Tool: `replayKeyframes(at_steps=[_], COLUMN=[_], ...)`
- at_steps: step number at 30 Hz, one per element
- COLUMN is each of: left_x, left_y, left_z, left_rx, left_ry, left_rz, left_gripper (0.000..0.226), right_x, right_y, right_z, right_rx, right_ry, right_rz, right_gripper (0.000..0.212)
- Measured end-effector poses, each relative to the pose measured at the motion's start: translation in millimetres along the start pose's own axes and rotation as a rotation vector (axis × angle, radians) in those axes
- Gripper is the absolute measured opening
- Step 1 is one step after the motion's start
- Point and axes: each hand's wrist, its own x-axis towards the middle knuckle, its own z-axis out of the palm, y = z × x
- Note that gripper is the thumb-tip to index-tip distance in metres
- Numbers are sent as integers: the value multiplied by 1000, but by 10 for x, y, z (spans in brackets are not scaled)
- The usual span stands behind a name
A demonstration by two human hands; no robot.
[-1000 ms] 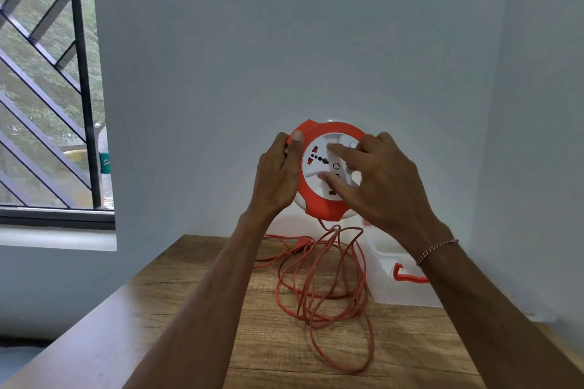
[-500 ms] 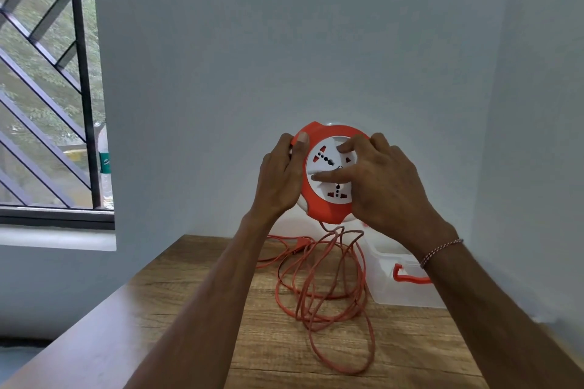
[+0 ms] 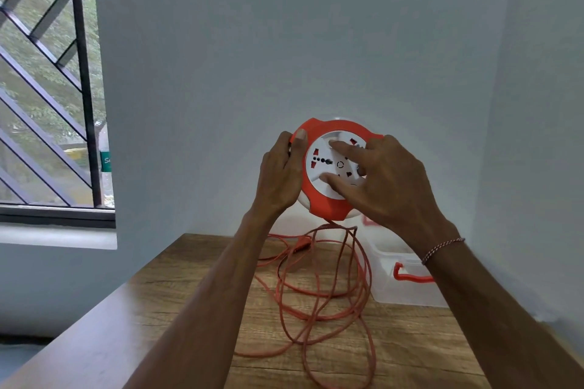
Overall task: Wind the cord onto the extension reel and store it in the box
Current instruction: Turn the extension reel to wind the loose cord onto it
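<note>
Both arms reach forward, left hand (image 3: 279, 175) curled in a grip, right hand (image 3: 387, 181) splaying its fingers (image 3: 343, 148) leftward.

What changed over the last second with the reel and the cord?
The right hand turned the reel's white socket face; the sockets now sit at a new angle. The left hand kept gripping the reel. Much cord still lies loose on the table; the box is untouched.
</note>
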Motion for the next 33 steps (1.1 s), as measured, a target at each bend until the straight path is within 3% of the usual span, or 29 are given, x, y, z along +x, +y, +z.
replayKeyframes(at_steps=[5,9,12,18,25,33], left_x=[-5,-7,0,-2,-11,-17], left_y=[13,20,8,-12,8,12], left_z=[-4,-1,7,14,31,37], left_rx=[-4,4,21,9,-9,10], left_ry=[1,2,2,-4,-15,-1], left_rz=[8,11,10,5,13,12], left_gripper=[39,39,39,37,39,42], right_x=[34,27,5,-13,-43,-32], right_y=[3,-41,-60,-61,-14,-67], right_z=[-83,-138,-146,-107,-68,-58], right_rx=[39,-31,-104,-200,-137,-74], right_ry=[4,-187,-210,-166,-46,60], right_rz=[-179,-202,-206,-176,-68,67], right_gripper=[28,43,50,62,56,65])
